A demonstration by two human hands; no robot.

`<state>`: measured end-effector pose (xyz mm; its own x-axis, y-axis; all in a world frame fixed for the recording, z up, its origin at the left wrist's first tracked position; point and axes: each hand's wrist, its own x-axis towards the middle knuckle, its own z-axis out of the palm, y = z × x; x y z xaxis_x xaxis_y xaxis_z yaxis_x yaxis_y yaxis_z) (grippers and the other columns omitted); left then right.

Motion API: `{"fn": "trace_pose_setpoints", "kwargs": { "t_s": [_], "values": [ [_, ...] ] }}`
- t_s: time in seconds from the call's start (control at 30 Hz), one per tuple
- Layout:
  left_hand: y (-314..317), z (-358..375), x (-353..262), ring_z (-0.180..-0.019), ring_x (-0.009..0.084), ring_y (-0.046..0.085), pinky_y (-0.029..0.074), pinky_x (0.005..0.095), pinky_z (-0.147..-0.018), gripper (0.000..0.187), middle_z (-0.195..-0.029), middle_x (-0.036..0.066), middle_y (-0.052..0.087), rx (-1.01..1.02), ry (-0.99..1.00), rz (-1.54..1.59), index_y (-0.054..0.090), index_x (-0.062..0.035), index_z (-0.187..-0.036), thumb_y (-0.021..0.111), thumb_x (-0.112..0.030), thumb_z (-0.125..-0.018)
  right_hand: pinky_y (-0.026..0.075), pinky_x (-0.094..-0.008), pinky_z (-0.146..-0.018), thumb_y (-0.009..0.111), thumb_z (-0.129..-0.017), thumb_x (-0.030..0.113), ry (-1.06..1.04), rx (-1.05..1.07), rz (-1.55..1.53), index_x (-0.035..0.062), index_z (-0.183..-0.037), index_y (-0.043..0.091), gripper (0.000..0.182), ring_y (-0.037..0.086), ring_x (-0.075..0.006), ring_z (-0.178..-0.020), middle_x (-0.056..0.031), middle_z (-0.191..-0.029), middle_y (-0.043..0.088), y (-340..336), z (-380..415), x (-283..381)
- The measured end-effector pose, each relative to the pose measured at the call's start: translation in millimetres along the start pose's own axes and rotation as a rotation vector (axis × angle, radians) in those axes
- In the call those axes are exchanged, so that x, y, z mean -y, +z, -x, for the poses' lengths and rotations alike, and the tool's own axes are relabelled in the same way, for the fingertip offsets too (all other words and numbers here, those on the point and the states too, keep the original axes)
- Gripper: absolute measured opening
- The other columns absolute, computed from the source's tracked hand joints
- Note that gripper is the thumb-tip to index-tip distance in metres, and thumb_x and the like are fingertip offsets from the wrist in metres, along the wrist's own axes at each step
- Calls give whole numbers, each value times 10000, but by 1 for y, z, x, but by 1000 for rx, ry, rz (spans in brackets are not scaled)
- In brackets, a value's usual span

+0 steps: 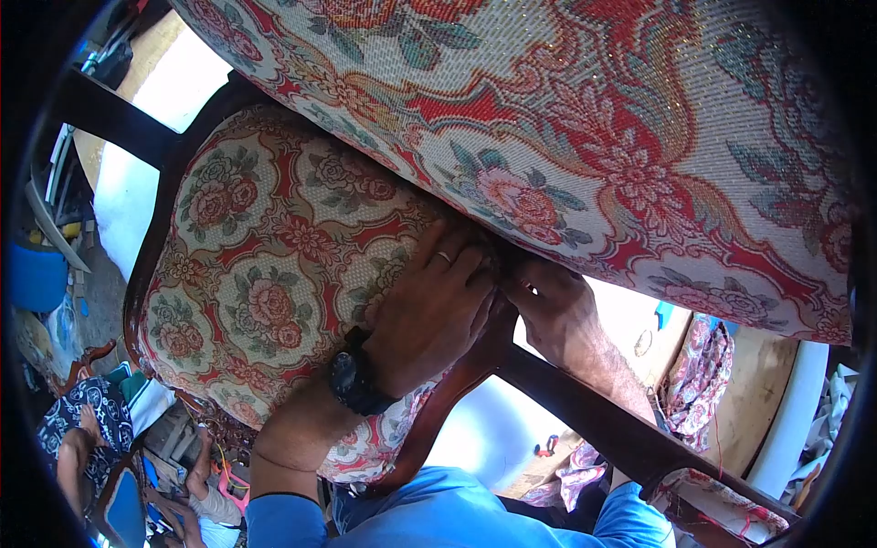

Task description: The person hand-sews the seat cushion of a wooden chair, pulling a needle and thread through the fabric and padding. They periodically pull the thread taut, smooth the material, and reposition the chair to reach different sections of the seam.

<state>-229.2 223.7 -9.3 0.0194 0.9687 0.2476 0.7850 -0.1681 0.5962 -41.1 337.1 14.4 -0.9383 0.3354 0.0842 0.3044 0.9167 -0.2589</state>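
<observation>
One chair was positioned directly in front of the wearer. Two floral upholstered panels were visible on it: a smaller panel [274, 306] at the left, set in a dark wooden frame [448, 402], and a larger panel [548, 137] across the top and right. Two dark wooden rails were visible, an upper-left rail [119, 119] and a lower-right rail [585, 402]. One padded armrest [717, 511] was located at the end of the latter.

Two hands were at the narrow gap between the panels. Left hand [434, 292]: palm down over the edge of the smaller panel, fingers bent and close together, fingertips hidden in shadow; whether the grip held anything could not be determined. Right hand [555, 310]: fingers curled in beneath the edge of the larger panel, just beside the left fingers; grip opening and contents could not be determined.

The left forearm rose diagonally from the lower left, carrying one black watch [356, 376]; one ring [444, 257] was fitted to a finger. The right forearm reached up from the lower right, passing behind the lower-right rail.

Two loose floral cloths were visible, an upper cloth [702, 379] and a lower cloth [577, 475]. One blue container [38, 277] was at the far left.
</observation>
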Motion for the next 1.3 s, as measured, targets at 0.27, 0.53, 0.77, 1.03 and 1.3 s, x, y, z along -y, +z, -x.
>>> {"fn": "trace_pose_setpoints", "kwargs": {
  "t_s": [0.27, 0.53, 0.77, 1.03, 1.3],
  "values": [
    [0, 0, 0, -1274, 368, 582, 402, 549, -1215, 299, -1246, 176, 634, 7, -7, -6, 696, 3, -1173, 703, -135, -908, 614, -497, -960, 737, -716, -26, -5, -22, 0, 35, -1073, 775, 365, 707, -347, -1150, -146, -1136, 718, 1, -3, -1],
    [1, 0, 0, -1288, 368, 574, 393, 557, -1217, 280, -1262, 178, 643, 7, -11, -13, 709, 2, -1155, 700, -153, -922, 621, -493, -911, 726, -709, -17, -18, -24, 3, 27, -1026, 767, 323, 716, -350, -1088, -145, -1070, 701, -1, -5, -1],
    [0, 0, 1, -1315, 372, 565, 378, 559, -1233, 304, -1278, 178, 641, 35, -19, 4, 710, 4, -1185, 699, -162, -931, 623, -485, -893, 725, -720, 4, -31, -2, 40, 33, -1010, 773, 296, 717, -337, -1052, -140, -1066, 695, 3, -1, -3],
    [1, 1, 0, -1332, 384, 550, 365, 566, -1241, 307, -1272, 188, 634, 36, -13, 1, 708, 7, -1185, 691, -166, -932, 622, -454, -907, 716, -768, 81, -108, 10, 179, 49, -1047, 783, 289, 696, -298, -1057, -113, -1103, 675, 9, 2, -3],
    [1, 1, 0, -1277, 378, 569, 378, 562, -1226, 300, -1226, 176, 643, 17, -18, 5, 708, 4, -1175, 691, -171, -932, 617, -468, -911, 733, -855, 42, -12, -132, 37, 46, -1133, 757, 279, 734, -321, -1042, -158, -1156, 730, 6, -4, 0]
  ]
}}
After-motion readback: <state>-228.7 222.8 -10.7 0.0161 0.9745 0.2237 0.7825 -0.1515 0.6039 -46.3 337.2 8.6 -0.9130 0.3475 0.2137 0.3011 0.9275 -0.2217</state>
